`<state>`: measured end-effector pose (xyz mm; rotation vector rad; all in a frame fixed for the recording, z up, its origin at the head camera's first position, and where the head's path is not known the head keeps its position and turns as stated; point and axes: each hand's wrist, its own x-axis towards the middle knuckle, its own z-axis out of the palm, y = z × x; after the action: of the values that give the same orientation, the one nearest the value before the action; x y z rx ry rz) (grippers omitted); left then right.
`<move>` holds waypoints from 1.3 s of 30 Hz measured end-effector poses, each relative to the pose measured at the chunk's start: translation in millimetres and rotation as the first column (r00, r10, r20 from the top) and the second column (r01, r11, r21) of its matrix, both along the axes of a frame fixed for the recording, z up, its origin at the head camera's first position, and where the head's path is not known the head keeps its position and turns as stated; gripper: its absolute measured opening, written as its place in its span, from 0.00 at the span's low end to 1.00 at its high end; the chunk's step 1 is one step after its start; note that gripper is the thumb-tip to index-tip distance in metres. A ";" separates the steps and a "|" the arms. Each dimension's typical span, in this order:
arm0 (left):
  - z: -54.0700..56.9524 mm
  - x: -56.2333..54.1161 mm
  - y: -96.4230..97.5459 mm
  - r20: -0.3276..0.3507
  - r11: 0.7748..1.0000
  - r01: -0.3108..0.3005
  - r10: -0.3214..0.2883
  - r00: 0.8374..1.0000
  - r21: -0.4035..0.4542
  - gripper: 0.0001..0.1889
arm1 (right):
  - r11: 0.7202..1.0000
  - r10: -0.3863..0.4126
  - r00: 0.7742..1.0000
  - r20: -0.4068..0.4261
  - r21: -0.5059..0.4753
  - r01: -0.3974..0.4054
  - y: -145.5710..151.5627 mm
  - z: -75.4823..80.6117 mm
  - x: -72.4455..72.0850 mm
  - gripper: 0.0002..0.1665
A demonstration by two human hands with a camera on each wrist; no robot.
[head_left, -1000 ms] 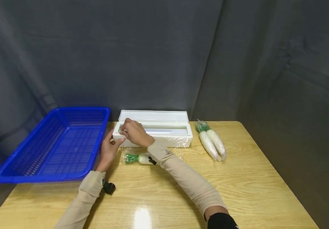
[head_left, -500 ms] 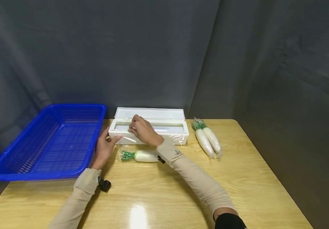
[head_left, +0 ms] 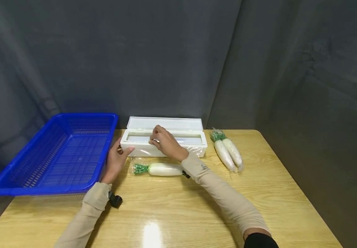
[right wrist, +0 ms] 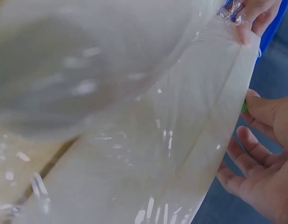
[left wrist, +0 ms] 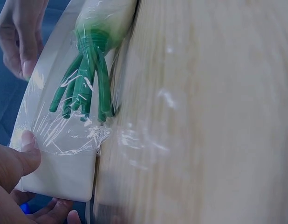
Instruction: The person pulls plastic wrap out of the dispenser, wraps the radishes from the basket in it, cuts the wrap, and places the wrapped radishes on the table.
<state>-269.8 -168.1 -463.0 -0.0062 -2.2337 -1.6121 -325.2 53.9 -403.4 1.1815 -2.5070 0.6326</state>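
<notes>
A long white cling film dispenser (head_left: 139, 148) stands at the back of the table with its lid (head_left: 166, 123) raised. My left hand (head_left: 116, 161) grips its left end, thumb on the front and fingers round the side. At the middle of the front rim, my right hand (head_left: 168, 144) pinches a small green slider (right wrist: 244, 107), mostly hidden by the fingers. Clear film (left wrist: 65, 144) hangs over the dispenser's front and reaches a white radish (head_left: 165, 169) with cut green stalks (left wrist: 85, 84), lying on the table just before the dispenser.
Two film-wrapped white radishes (head_left: 225, 155) lie together right of the dispenser. A blue plastic basket (head_left: 102, 162) stands close to my left hand. The wooden table (head_left: 197, 213) extends in front, and a dark curtain (head_left: 166, 69) hangs behind.
My right hand has slid along the dispenser's front rim from its left end to the middle. The left hand keeps its grip on the end. More of the radish shows.
</notes>
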 end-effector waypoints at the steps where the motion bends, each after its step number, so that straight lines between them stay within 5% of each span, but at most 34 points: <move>1: -0.1 -0.5 -0.6 0.000 1.000 -0.002 0.002 1.000 -0.002 0.32 | 1.000 -0.007 1.000 0.019 -0.006 0.007 2.3 0.4 0.2 0.10; 14: -1.0 3.4 -1.0 0.002 1.000 -0.014 0.014 1.000 -0.013 0.32 | 0.995 -0.058 0.982 0.178 -0.069 0.071 32.2 -0.1 1.0 0.10; 29: 0.6 2.7 -0.1 -0.032 1.000 -0.012 0.012 0.999 -0.012 0.31 | 0.990 0.009 0.970 0.242 -0.141 0.026 55.1 1.0 -1.9 0.09; 39: 1.2 3.9 -1.0 -0.042 1.000 0.004 -0.005 0.999 -0.029 0.31 | 0.989 0.022 0.979 0.202 -0.148 0.009 60.1 1.6 0.3 0.10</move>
<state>-265.9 -169.0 -461.8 -0.0520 -2.2264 -1.5676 -324.9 114.0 -401.8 1.1222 -2.5675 0.9682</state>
